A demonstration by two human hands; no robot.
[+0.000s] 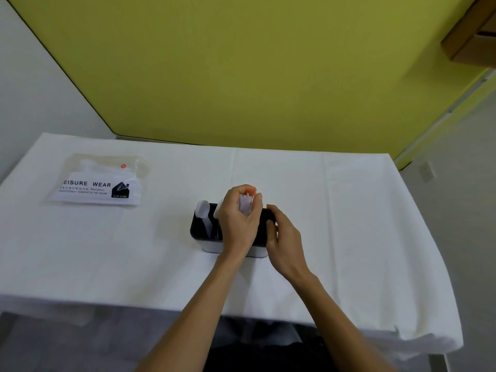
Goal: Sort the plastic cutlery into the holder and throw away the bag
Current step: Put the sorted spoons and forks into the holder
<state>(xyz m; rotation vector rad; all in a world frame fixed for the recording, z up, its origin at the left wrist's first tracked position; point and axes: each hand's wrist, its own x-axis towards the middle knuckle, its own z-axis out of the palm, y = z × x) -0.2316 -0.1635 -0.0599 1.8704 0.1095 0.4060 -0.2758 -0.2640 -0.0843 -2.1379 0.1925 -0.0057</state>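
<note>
left grip clasps forks | right grip steadies holder | bag far-left

The left hand covers the middle of the holder, so its compartments there cannot be made out. The white cutlery bundle inside the curled fingers is blurred; forks or knives cannot be told. The bag hides its contents behind its label. The worktop is cut off at the left edge.
</note>
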